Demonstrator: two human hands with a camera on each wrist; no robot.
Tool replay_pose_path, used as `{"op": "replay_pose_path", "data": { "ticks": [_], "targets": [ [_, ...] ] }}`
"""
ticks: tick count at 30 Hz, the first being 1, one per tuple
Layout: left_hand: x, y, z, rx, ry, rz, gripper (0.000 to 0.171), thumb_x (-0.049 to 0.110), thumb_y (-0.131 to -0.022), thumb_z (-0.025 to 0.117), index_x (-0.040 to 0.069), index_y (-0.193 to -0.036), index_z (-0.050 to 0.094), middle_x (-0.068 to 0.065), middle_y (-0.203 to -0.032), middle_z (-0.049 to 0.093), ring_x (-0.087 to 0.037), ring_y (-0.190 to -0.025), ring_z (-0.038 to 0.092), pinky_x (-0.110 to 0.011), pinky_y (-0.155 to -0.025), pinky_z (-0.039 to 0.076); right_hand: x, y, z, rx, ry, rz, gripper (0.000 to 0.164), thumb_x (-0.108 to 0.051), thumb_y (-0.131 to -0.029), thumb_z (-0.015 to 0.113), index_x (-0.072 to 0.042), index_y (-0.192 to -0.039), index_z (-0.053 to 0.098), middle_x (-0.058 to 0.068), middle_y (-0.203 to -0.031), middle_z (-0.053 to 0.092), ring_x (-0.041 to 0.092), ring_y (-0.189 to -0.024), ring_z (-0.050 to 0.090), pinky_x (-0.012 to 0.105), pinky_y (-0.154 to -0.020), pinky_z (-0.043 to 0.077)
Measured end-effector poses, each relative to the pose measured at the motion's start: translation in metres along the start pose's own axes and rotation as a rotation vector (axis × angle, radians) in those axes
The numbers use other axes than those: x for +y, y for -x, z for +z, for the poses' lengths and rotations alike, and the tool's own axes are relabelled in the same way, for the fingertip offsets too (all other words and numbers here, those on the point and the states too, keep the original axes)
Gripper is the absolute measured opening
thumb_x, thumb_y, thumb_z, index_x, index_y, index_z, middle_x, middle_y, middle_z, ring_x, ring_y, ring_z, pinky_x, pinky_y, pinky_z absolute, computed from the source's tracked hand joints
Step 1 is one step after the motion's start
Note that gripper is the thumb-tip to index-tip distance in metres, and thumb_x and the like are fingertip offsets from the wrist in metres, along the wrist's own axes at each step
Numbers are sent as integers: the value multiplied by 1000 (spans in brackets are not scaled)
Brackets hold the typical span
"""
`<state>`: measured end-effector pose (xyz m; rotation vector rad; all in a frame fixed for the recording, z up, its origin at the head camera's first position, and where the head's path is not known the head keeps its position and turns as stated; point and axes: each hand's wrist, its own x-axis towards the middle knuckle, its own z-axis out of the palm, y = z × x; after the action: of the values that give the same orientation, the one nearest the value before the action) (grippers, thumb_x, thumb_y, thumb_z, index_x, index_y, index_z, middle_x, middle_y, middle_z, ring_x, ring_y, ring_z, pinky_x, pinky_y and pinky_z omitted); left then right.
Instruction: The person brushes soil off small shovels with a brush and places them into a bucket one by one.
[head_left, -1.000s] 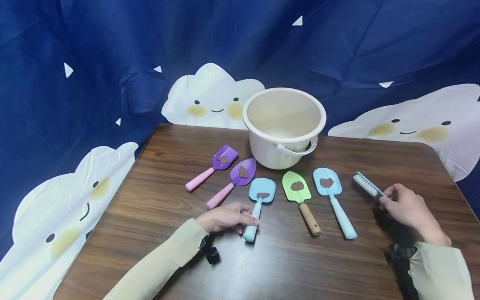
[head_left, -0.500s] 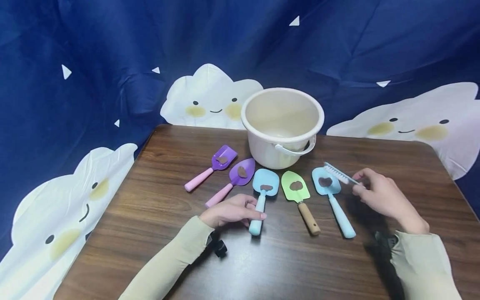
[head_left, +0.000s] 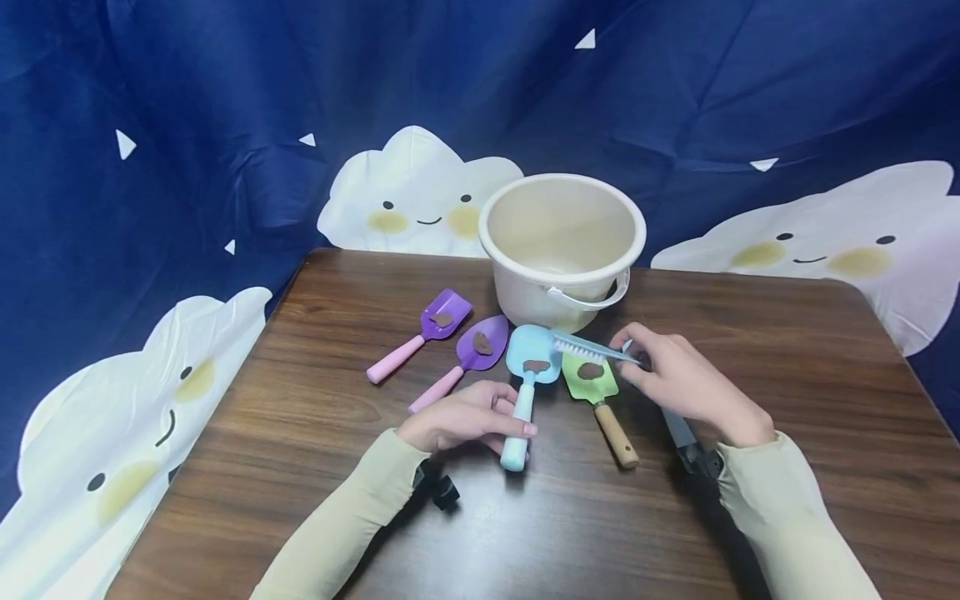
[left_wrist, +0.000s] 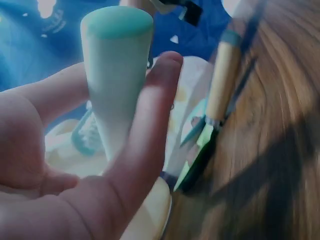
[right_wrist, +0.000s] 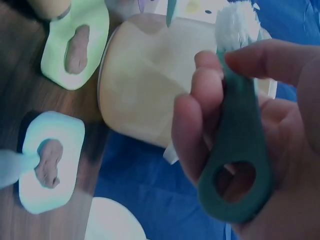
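Note:
My left hand [head_left: 468,417] grips the pale blue handle of a garden shovel [head_left: 528,343] between thumb and fingers; its rounded end [left_wrist: 117,65] fills the left wrist view. A brown clay-like patch [head_left: 536,365] clings to the shovel's blade near the neck. My right hand [head_left: 686,379] pinches a light blue brush [head_left: 581,348] with white bristles, its holed handle [right_wrist: 237,165] facing the right wrist camera. In the head view, the brush head overlaps the blade's right edge and spans the top of a green trowel [head_left: 615,433] with a wooden handle.
A cream bucket [head_left: 540,304] stands behind the tools. Two purple tools with pink handles, a scoop [head_left: 453,310] and a pointed trowel [head_left: 480,343], lie at left with brown patches. Another blue shovel [right_wrist: 70,142], also patched, lies right of the green trowel, mostly hidden by my right arm.
My right hand has carried the brush leftward from the table's right side to the held shovel's blade. My left hand has moved the shovel slightly forward and right.

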<state>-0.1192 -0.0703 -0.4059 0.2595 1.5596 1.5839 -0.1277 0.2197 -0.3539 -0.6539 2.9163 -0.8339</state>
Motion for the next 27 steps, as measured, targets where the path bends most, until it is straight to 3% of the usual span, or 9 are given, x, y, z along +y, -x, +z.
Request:
{"op": "replay_pose_path", "data": {
  "ticks": [6, 15, 22, 27],
  "targets": [
    [-3, 5, 0, -58, 64, 24, 29, 3, -88, 65, 0, -109, 46, -9, -88, 68, -16, -74, 69, -34, -68, 60, -11, -12, 6, -43, -9, -30, 24, -7, -89, 57, -14, -112, 58, 1, -93, 70, 13, -76, 57, 28, -67, 45],
    [0, 3, 5, -89, 37, 29, 26, 1, -88, 65, 3, -106, 46, -2, -85, 67, -13, -71, 67, -30, -64, 59, -17, -9, 12, 9, 25, -124, 22, -12, -89, 65, -15, -110, 60, -6, -83, 69, 7, -70, 53, 25, -67, 44],
    [1, 2, 5, -77, 21, 32, 34, 2, -88, 65, -4, -114, 44, -2, -87, 68, -13, -73, 67, -31, -65, 59, -20, -11, 15, 21, 42, -144, 23, -27, -90, 69, -17, -108, 62, -10, -80, 65, 5, -67, 52, 23, -66, 45],
    [2, 6, 3, -81, 72, 40, 31, 0, -87, 66, 1, -111, 46, -10, -90, 71, -21, -79, 70, -38, -72, 61, -23, -15, 18, 6, 39, -148, 25, -29, -91, 68, -16, -111, 62, -8, -87, 68, 5, -71, 55, 26, -69, 48]
  ]
}}
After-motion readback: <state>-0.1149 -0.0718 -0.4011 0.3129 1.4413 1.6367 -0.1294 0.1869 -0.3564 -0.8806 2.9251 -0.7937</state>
